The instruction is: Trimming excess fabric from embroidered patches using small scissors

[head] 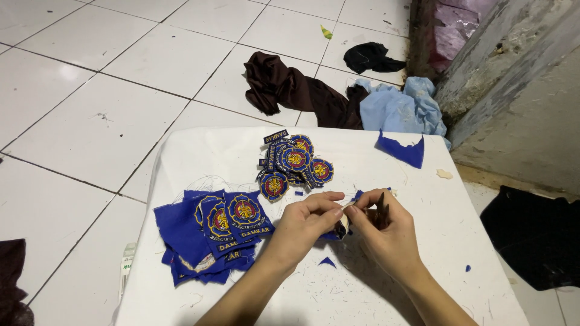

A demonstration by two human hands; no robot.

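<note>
uncut stack: blue cloth squares (205, 232) with embroidered round badges, piled on the white surface (423, 241), left of the hands, near the front-left edge.
cut pile: trimmed round badges (293, 166), heaped just behind the hands, toward surface centre.
left hand: left hand (302, 226) comes in from the front edge, thumb and forefinger pinched shut on the small patch (342, 228); grip tight, only fingertips meeting.
patch: held off the surface between both hands, mostly hidden by fingers, pale back and a bit of blue edge showing.
right hand: right hand (386, 235) touches the left at the fingertips, grip closed around dark scissors (380, 208), blades pointing up and away; cannot tell if the blades are parted.
scraps: small blue offcuts (327, 262) on the surface just in front of the hands; bigger blue scrap (403, 151) at the far-right edge.
floor: brown cloth (290, 87) and light blue cloth (399, 108) on white tiles beyond the surface.
</note>
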